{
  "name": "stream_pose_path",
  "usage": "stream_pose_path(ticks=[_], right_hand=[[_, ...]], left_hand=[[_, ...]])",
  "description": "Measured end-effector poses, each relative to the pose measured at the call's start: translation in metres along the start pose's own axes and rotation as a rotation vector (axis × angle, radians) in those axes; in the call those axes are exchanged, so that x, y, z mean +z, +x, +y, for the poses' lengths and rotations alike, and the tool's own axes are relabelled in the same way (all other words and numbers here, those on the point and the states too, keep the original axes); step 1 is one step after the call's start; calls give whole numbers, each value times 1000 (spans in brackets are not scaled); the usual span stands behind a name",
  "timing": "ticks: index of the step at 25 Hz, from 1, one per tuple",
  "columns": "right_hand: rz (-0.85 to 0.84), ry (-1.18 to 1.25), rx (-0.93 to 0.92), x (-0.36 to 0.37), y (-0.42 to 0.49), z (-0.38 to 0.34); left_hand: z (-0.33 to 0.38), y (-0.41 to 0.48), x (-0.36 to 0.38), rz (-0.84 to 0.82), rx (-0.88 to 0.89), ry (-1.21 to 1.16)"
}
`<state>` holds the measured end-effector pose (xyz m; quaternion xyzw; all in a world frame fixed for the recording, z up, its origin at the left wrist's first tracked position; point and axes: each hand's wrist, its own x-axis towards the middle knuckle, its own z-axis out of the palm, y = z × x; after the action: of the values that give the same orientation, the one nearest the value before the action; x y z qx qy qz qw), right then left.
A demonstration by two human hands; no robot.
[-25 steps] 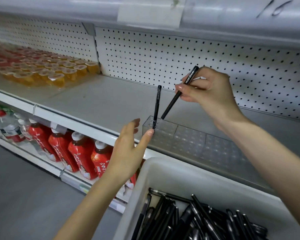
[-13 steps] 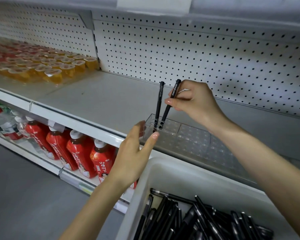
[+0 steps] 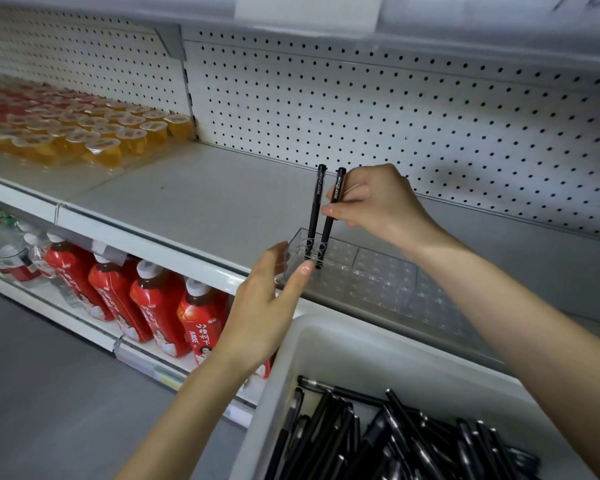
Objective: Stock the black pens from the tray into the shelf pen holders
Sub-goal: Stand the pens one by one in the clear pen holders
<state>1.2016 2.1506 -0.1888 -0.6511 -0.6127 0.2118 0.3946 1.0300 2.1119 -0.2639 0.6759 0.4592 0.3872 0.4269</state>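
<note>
A clear plastic pen holder (image 3: 378, 271) with a grid of sockets lies on the grey shelf. One black pen (image 3: 315, 216) stands upright in its left end. Beside it a second black pen (image 3: 329, 225) stands almost upright in the neighbouring socket, and my right hand (image 3: 374, 202) pinches it near the top. My left hand (image 3: 267, 306) has straight fingers, and its thumb touches the holder's front left corner. The white tray (image 3: 326, 344) at the bottom right holds several loose black pens (image 3: 378, 441).
Orange jelly cups (image 3: 94, 133) fill the shelf's left part. Red drink bottles (image 3: 160, 306) and water bottles (image 3: 7, 251) stand on the shelf below. A white pegboard (image 3: 395, 126) backs the shelf. Grey floor lies at the bottom left.
My right hand has brought the second pen down from a slant into the socket beside the first, so it stands almost upright. My left hand stays at the holder's corner.
</note>
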Motion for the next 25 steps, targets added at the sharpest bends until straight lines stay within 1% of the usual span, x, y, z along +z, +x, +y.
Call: stream_pose_path(ticks=[4,8,11,12,14,15,17,19,20,22,24,25], right_hand=[[0,-1,6,2,2,4],[-14,-25,8,1,0,2],[1,-30,18,-11,-8,-6],[35,-41,18,-18,-14,-10],[108,-18,8,-29,-45,-15],[98,14,-13,-32,-65,-15],[-20,46,-24,-35,-116,-5],[-147,20,35,-38,-165,11],[-176,7,89,-39,-182,22],[-197,-47,206,-38,-203,46],[-229,-94,287,-34,-212,63],[-255,-92,315,-31,-213,68]], left_hand=[[1,-2,-2,37,3,82],[13,-15,-9,92,71,144],[25,-30,-12,26,78,118],[28,-34,-12,-13,80,112],[30,-48,-6,-88,88,132],[27,-53,-3,-116,98,154],[18,-60,-1,-161,104,236],[9,-63,-2,-217,60,299],[6,-64,-5,-248,18,273],[5,-67,-10,-288,-57,107],[3,-70,-10,-277,-119,-24],[3,-70,-8,-259,-127,-33]])
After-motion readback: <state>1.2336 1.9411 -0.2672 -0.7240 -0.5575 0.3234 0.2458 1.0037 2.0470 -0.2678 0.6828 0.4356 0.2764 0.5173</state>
